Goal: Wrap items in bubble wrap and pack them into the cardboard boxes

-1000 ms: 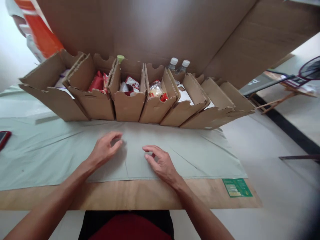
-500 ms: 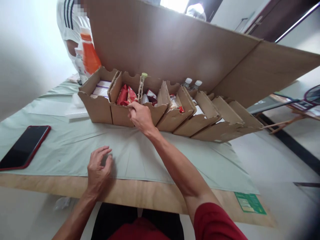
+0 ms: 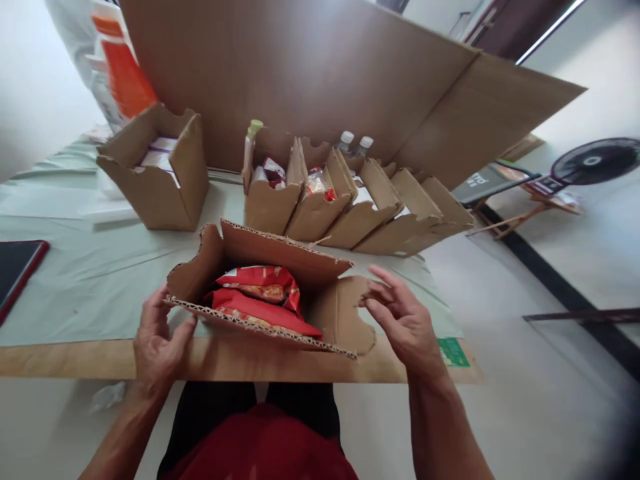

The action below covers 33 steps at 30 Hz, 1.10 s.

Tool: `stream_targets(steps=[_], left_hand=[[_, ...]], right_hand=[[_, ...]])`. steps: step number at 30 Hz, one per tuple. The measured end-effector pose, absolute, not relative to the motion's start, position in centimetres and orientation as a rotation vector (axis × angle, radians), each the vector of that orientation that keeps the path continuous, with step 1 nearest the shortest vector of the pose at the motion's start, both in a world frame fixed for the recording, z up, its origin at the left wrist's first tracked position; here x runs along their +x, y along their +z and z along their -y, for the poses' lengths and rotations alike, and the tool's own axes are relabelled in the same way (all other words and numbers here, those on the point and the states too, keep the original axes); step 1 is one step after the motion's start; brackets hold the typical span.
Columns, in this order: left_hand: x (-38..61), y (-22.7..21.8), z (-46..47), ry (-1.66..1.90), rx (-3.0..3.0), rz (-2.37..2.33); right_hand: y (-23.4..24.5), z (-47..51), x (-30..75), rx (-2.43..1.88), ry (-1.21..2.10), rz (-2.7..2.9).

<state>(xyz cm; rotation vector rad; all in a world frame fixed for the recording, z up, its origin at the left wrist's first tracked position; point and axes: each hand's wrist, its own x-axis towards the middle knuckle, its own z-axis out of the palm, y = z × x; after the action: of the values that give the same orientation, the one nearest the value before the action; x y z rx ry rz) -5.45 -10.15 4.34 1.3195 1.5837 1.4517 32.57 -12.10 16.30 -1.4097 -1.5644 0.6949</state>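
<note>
A narrow cardboard bin [image 3: 280, 243] lies lengthwise near the table's front edge, its open top facing me. Inside it are red snack packets [image 3: 265, 307] with printed fronts. My left hand [image 3: 160, 337] is closed around the bin's left end, thumb on the near side and fingers partly hidden behind the corner. At the opposite end, my right hand [image 3: 400, 320] has its fingers apart, with the thumb and fingertips close to the notched end panel; whether they touch it is unclear.
A bin of white boxes [image 3: 150, 193] stands at left, and several more bins [image 3: 320, 213] line the right. Behind them rises a large cardboard panel [image 3: 300, 80]. An orange bottle [image 3: 125, 73] is at the back left, a phone [image 3: 17, 273] at the left edge. A fan [image 3: 590, 160] stands far right.
The bin with red packets has come out of the row and toward me, leaving a gap. My left hand has moved to its left end, my right hand from its front to the right end.
</note>
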Motion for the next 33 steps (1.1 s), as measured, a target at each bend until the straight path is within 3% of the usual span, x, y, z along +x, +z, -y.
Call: stream_targets(steps=[8, 16, 21, 28, 33], left_hand=[[-3.6, 5.7, 12.1, 1.211, 1.252, -1.417], [1.0, 7.3, 3.6, 1.297, 1.423, -1.258], [2.6, 5.8, 0.6, 1.148, 1.507, -1.222], [-3.5, 6.0, 5.6, 0.743, 1.702, -1.222], [-12.4, 7.4, 1.5, 1.042, 1.791, -1.812]], right_hand=[[11.1, 15.4, 30.3, -1.464, 0.904, 1.665], [11.4, 6.1, 30.1, -1.566, 0.663, 1.568], [8.5, 3.7, 31.7, -1.525, 0.716, 1.414], [3.0, 6.2, 33.0, -1.642, 0.782, 1.345], [1.9, 5.5, 33.3, -1.688, 0.714, 1.271]])
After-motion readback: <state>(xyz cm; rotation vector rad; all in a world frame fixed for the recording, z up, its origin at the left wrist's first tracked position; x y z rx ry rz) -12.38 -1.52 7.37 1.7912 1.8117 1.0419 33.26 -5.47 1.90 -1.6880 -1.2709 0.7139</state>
